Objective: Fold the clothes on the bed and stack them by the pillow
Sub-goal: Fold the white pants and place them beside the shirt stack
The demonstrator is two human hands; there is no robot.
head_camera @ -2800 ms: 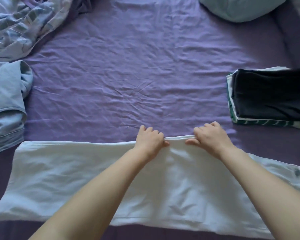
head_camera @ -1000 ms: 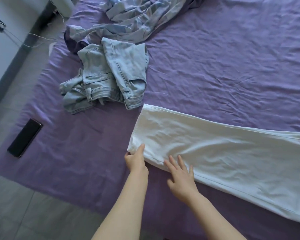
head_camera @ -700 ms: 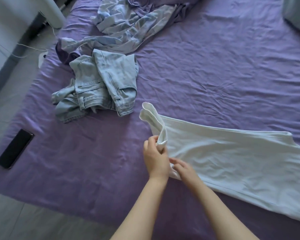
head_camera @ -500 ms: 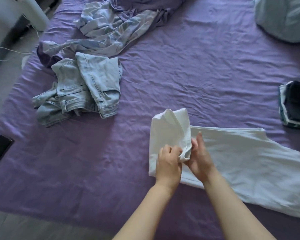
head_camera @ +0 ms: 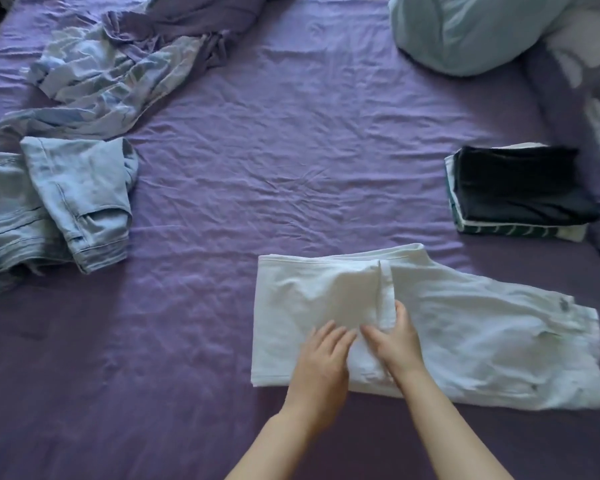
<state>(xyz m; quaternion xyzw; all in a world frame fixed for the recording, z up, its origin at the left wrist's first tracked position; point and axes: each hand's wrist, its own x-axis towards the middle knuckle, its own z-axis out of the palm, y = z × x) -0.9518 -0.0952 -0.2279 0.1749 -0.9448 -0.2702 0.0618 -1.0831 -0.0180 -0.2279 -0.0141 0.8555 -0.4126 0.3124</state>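
Note:
White trousers lie across the purple bed sheet, their leg end folded over onto the middle. My left hand rests flat on the folded part, fingers spread. My right hand lies beside it at the hem of the folded-over end, thumb against the hem edge. A stack of folded clothes with a dark garment on top sits at the right, below a light blue pillow. Crumpled light blue jeans lie at the left.
A rumpled pale blue and purple patterned garment lies at the upper left. A bunched purple patterned cover runs down the right edge next to the stack.
Both hands picked up the trousers' left leg end, carried it rightward and laid it over the middle. The hands now lie flat on the fold. The view swung right, bringing pillow and stack in.

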